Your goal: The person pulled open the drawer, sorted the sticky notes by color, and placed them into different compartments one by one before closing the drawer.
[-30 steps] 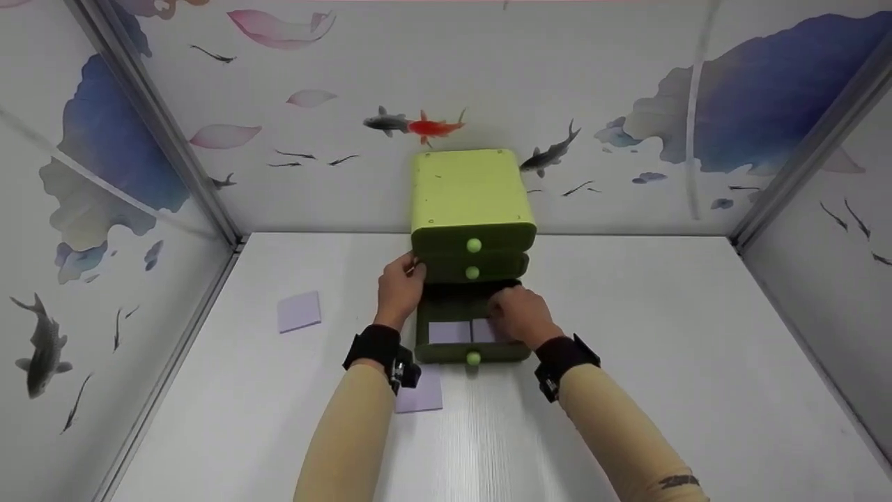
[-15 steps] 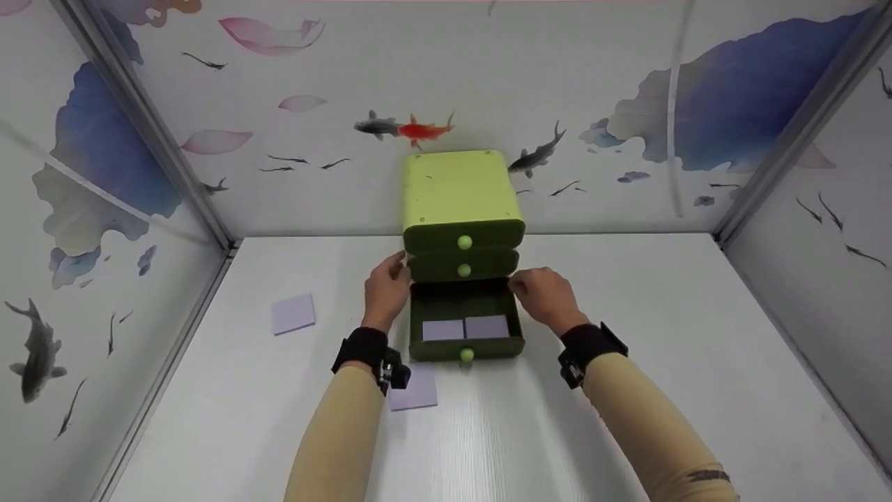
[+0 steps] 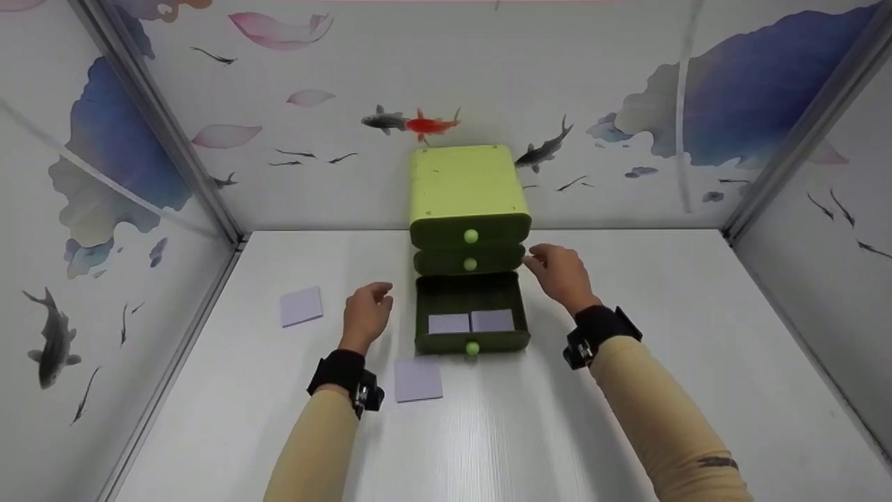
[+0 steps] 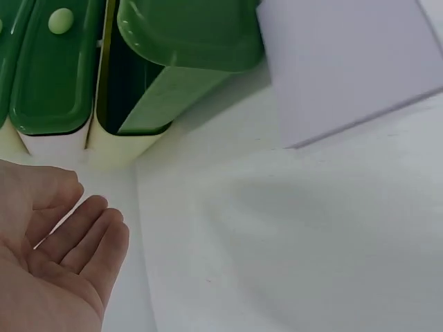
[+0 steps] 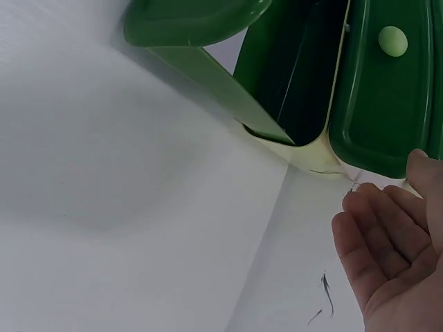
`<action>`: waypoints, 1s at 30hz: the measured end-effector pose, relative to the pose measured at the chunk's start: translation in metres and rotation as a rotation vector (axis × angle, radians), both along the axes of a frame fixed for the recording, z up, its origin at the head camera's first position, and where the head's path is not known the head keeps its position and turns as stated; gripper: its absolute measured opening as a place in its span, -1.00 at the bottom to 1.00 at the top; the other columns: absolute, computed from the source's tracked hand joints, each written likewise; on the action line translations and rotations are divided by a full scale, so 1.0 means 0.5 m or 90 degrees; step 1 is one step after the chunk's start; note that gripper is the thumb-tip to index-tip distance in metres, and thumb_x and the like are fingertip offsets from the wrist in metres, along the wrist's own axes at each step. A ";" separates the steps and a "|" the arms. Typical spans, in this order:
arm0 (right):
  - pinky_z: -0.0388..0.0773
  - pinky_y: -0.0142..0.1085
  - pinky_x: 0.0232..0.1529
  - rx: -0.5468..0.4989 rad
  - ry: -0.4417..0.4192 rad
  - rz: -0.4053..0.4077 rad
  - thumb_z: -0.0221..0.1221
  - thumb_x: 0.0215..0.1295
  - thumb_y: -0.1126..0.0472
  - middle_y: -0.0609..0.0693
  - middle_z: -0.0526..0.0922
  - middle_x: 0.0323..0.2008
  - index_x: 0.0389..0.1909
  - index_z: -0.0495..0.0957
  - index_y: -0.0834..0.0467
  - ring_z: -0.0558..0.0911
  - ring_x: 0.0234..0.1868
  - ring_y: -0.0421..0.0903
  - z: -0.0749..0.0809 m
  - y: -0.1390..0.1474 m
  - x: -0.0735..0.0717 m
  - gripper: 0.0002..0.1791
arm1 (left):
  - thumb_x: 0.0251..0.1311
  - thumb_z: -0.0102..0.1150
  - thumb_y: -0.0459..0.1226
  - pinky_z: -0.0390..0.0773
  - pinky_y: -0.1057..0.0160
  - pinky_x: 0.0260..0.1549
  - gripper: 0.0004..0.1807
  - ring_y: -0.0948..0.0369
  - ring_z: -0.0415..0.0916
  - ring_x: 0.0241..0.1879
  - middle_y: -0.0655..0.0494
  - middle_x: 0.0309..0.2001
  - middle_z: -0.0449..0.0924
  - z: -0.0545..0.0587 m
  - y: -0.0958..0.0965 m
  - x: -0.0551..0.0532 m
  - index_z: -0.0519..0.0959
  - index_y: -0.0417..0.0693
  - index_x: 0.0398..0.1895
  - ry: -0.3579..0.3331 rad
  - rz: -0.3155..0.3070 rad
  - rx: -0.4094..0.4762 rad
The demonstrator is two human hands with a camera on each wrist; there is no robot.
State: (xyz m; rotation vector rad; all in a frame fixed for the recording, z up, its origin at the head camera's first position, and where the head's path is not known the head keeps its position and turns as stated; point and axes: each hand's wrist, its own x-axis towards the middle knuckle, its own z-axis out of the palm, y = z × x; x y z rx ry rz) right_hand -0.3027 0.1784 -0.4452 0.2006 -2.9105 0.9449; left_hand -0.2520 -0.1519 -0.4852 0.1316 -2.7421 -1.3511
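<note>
A small drawer cabinet (image 3: pixel 467 181) with a yellow-green shell and dark green fronts stands against the back wall. Its bottom drawer (image 3: pixel 433 343) is pulled out, and two lilac square pads (image 3: pixel 493 321) lie side by side inside. The middle drawer (image 3: pixel 439 262) and top drawer (image 3: pixel 439 230) are closed or nearly so. My left hand (image 3: pixel 366 317), fingers loosely bent and holding nothing, hovers left of the open drawer. At the cabinet's right side is my right hand (image 3: pixel 561 275); in the right wrist view its thumb tip (image 5: pixel 417 160) overlaps the corner of the middle drawer front.
One lilac pad (image 3: pixel 418 380) lies on the white table (image 3: pixel 627 418) just in front of the open drawer. Another lilac pad (image 3: pixel 301 307) lies farther left. Printed panels (image 3: pixel 313 188) wall the table at the back and both sides.
My right hand has come out of the bottom drawer and moved up beside the middle drawer's right edge. My left hand has left the cabinet's left side and moved down and left.
</note>
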 end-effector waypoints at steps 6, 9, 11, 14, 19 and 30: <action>0.53 0.02 0.10 -0.020 -0.021 0.005 0.06 0.47 0.06 0.23 0.66 0.05 0.23 0.48 0.29 0.63 0.07 0.14 0.006 -0.003 -0.013 -0.52 | 0.28 0.14 -0.35 0.53 -0.03 0.07 -0.68 -0.06 0.57 0.07 -0.17 0.05 0.65 -0.026 -0.006 0.039 0.61 -0.20 0.09 -0.011 -0.044 -0.093; 0.51 0.04 0.13 -0.024 -0.031 0.010 0.05 0.47 0.07 0.23 0.65 0.07 0.23 0.48 0.29 0.62 0.10 0.15 0.008 -0.007 -0.016 -0.53 | 0.24 0.20 -0.34 0.56 -0.02 0.01 -0.69 -0.04 0.61 0.01 -0.15 -0.01 0.68 -0.037 -0.003 0.059 0.64 -0.20 0.04 -0.025 -0.076 -0.150; 0.51 0.04 0.14 -0.026 -0.032 0.014 0.05 0.47 0.07 0.23 0.65 0.07 0.22 0.49 0.28 0.61 0.11 0.15 0.007 -0.009 -0.018 -0.55 | 0.21 0.23 -0.32 0.57 -0.02 -0.02 -0.70 -0.04 0.62 -0.01 -0.14 -0.03 0.69 -0.044 -0.001 0.072 0.65 -0.20 0.01 -0.032 -0.094 -0.175; 0.51 0.03 0.12 -0.032 -0.028 0.017 0.05 0.48 0.08 0.20 0.67 0.04 0.19 0.52 0.26 0.62 0.09 0.14 0.001 -0.010 -0.023 -0.58 | 0.20 0.26 -0.30 0.55 -0.03 0.02 -0.69 -0.05 0.60 0.04 -0.11 -0.02 0.69 -0.057 0.003 0.089 0.66 -0.19 0.00 -0.040 -0.117 -0.192; 0.52 0.04 0.11 -0.045 -0.017 0.021 0.02 0.50 0.09 0.20 0.68 0.03 0.22 0.50 0.25 0.63 0.09 0.14 -0.009 -0.011 -0.030 -0.57 | 0.20 0.26 -0.25 0.53 -0.03 0.08 -0.70 -0.04 0.58 0.10 -0.04 -0.01 0.70 -0.075 0.010 0.111 0.68 -0.16 -0.03 -0.023 -0.135 -0.204; 0.47 -0.08 -0.16 -0.072 0.053 0.020 0.03 0.49 0.14 0.15 0.74 -0.22 -0.13 0.64 0.20 0.62 -0.22 0.05 -0.017 -0.024 -0.047 -0.73 | 0.02 0.43 -0.16 0.60 0.03 -0.02 -0.55 0.00 0.63 0.01 -0.09 -0.02 0.69 -0.092 0.035 0.142 0.66 -0.22 -0.04 -0.009 -0.206 -0.294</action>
